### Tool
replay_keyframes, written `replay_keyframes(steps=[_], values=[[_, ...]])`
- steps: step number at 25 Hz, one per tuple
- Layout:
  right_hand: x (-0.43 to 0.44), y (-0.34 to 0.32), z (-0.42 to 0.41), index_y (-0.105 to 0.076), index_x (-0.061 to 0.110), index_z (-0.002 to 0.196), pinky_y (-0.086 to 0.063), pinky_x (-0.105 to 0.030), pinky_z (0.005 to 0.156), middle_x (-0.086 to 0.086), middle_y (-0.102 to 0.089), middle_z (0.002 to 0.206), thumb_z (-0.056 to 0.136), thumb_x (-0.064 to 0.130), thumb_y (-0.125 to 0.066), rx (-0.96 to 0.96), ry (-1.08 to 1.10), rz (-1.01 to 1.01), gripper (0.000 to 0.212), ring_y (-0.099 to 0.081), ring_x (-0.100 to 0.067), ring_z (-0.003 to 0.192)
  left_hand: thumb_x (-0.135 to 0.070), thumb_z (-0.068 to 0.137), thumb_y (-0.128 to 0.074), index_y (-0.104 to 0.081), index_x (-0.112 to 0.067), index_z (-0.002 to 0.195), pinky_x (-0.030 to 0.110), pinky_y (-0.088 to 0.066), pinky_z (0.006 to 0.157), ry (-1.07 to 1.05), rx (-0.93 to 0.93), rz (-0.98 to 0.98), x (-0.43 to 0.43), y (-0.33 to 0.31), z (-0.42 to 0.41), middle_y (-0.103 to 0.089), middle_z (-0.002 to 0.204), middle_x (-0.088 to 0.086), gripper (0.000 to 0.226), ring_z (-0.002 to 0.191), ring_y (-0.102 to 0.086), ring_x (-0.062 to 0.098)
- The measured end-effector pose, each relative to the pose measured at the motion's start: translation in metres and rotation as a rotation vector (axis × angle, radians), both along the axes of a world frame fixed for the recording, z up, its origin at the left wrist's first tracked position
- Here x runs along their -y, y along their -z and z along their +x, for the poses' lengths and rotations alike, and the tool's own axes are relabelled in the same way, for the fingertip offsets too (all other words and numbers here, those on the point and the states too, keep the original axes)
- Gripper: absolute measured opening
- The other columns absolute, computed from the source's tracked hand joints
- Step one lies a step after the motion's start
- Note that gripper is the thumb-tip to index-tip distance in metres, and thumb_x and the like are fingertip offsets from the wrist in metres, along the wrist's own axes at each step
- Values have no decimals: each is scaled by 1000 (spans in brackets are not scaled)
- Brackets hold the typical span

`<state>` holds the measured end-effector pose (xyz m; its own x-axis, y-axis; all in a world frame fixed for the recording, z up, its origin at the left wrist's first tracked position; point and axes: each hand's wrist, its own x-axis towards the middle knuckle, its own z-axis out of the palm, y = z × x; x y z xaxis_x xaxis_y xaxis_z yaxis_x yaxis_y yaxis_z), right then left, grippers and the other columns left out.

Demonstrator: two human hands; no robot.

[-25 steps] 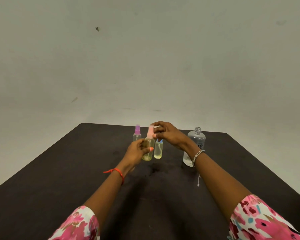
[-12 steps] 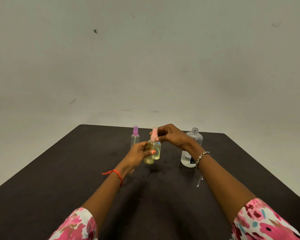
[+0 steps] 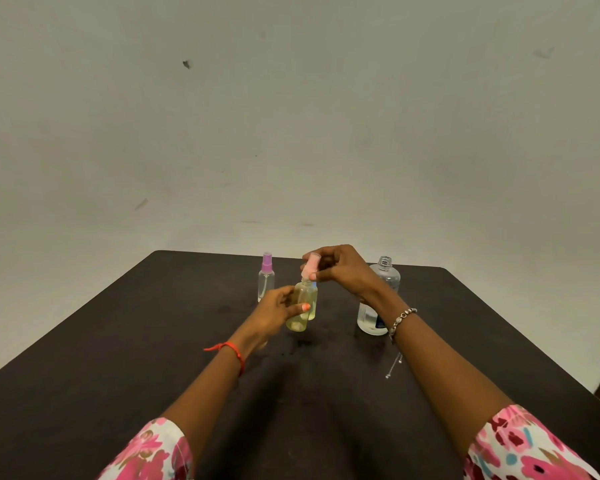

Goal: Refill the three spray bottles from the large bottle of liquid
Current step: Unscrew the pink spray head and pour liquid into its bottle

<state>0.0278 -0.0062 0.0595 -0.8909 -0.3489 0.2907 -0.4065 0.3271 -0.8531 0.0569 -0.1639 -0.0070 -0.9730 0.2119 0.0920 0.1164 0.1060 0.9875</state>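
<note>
My left hand [image 3: 277, 311] grips a small clear spray bottle [image 3: 302, 308] holding yellowish liquid, raised a little above the dark table [image 3: 125, 348]. Its pink spray cap [image 3: 311, 265] is pinched by the fingers of my right hand [image 3: 343, 270] at the bottle's neck. Directly behind the held bottle stands a second yellowish bottle, mostly hidden. A spray bottle with a purple cap [image 3: 266, 277] stands upright to the left and looks nearly empty. The large clear bottle [image 3: 378, 299] stands uncapped to the right, behind my right wrist, with a little liquid at its bottom.
A plain pale wall [image 3: 291, 116] rises behind the table's far edge. A bracelet with a hanging chain [image 3: 397, 327] dangles from my right wrist. Small dark wet spots mark the tabletop under the held bottle.
The held bottle has shifted slightly right, now covering the bottle behind it. My right fingers have turned on the pink cap. The camera view has drifted a little.
</note>
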Motion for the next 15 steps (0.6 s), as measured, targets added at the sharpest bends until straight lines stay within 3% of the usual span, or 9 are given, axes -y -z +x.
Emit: replay_keyframes(steps=[3, 7, 10, 13, 15], values=[[-4, -6, 2, -60, -2, 111, -54, -19, 75, -12, -65, 103, 78, -8, -61, -18, 36, -111, 33, -62, -19, 90, -4, 84, -59, -46, -1, 129, 24, -49, 86, -10, 16, 7, 3, 5, 1, -57, 125, 12, 47, 111, -55, 20], [-12, -3, 2, -61, -4, 107, -52, -25, 66, -15, -62, 101, 84, -1, -57, 24, 260, -408, 23, -59, -20, 76, -3, 82, -62, -49, -1, 125, 21, -48, 82, -72, 21, -26, 6, 10, -3, -57, 118, 12, 45, 109, -56, 20], [-14, 7, 5, -62, 1, 97, -53, -23, 61, -18, -61, 91, 85, -3, -54, 13, 243, -394, 15, -59, -21, 71, -1, 81, -64, -51, 0, 121, 29, -49, 86, -137, 27, -36, 9, 15, -7, -57, 118, 15, 43, 109, -56, 24], [-18, 8, 7, -62, -2, 98, -56, -22, 61, -14, -61, 86, 87, -1, -52, -18, 328, -545, 15, -60, -21, 69, 0, 80, -63, -51, 1, 119, 25, -51, 75, -193, 39, -40, 11, 20, -7, -57, 112, 14, 40, 105, -56, 24], [-25, 11, 6, -61, -4, 98, -56, -22, 60, -13, -61, 86, 85, -1, -54, -11, 369, -528, 14, -61, -20, 67, -1, 80, -64, -51, -1, 119, 27, -52, 76, -234, 48, -34, 15, 23, -9, -56, 113, 15, 41, 109, -56, 28]])
